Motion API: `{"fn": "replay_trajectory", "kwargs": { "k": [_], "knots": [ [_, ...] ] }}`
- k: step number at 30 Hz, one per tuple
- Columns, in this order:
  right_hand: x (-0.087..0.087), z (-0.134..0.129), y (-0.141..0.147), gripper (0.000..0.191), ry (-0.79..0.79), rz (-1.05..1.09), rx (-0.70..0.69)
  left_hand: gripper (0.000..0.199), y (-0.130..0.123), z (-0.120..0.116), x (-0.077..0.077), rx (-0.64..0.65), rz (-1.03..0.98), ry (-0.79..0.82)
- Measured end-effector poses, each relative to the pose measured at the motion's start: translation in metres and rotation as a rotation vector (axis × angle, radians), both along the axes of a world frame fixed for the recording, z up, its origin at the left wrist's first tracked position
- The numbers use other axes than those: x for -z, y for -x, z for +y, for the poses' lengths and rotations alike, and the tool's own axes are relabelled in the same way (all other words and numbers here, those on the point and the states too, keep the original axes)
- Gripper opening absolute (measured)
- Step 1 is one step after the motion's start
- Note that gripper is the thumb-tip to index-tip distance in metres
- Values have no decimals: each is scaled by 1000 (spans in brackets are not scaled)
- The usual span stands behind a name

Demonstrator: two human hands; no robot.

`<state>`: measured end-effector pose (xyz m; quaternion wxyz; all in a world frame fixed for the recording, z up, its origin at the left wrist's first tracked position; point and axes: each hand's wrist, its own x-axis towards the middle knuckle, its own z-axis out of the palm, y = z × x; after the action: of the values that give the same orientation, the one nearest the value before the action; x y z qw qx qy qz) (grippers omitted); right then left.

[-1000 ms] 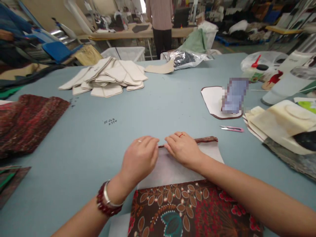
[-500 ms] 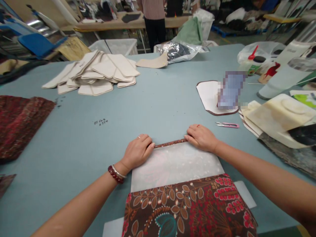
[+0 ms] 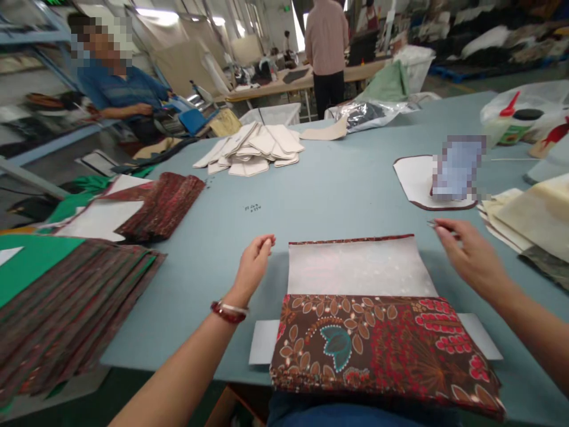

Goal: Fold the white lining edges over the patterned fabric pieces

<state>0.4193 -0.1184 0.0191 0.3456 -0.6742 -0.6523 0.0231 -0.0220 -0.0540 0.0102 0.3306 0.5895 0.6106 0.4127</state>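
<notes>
My right hand (image 3: 473, 255) is closed over a small pair of thread snips, whose metal tip (image 3: 431, 223) pokes out past the fingers. To the left, my left hand (image 3: 255, 261) is raised beside the cloth with thumb and fingers pressed together; nothing shows between them. Between my hands lies a stack of brown floral fabric (image 3: 377, 350). The top piece is opened away from me, with its pale backing (image 3: 355, 267) facing up and a narrow patterned fold (image 3: 351, 240) along its far edge. Neither hand touches it. A white strip (image 3: 265, 341) sticks out from under the stack.
Fabric stacks (image 3: 84, 314) and a folded patterned bundle (image 3: 164, 204) lie at left. Cream panels (image 3: 251, 148) are piled farther back. At right are a white panel with dark edging (image 3: 413, 181) and yellowish pieces (image 3: 537, 207). A person in blue (image 3: 115, 89) stands beyond, left.
Both hands have let go of the fabric's far edge and moved apart. The right hand has taken the thread snips from the table. My view has swung to the left.
</notes>
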Motion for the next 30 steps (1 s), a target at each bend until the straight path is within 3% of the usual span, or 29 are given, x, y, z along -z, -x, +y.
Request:
{"fn": "replay_trajectory", "kwargs": {
  "k": [3,5,8,10,14,19,23,27,30],
  "knots": [
    [13,-79,-34,46,173,37,116,36,22,-83,-16,7,67,64],
    [24,-133,-38,46,208,23,221,33,24,-136,-16,32,86,143],
    [31,-190,-11,41,276,33,218,32,13,-190,-8,19,146,142],
    [30,-204,14,40,343,33,168,37,2,-207,-4,-16,139,144],
    [29,-200,37,44,349,39,139,51,-16,-210,-2,-33,-47,278],
    [31,-198,30,42,283,91,44,63,-18,-200,-9,-54,-303,376],
    [31,-198,29,35,213,123,12,75,-17,-191,-24,-40,-369,465],
    [16,-192,30,31,197,280,-24,67,-20,-178,-43,68,-486,576],
    [-2,-179,29,34,356,574,-25,56,-23,-163,-53,106,-615,668]
  ]
}}
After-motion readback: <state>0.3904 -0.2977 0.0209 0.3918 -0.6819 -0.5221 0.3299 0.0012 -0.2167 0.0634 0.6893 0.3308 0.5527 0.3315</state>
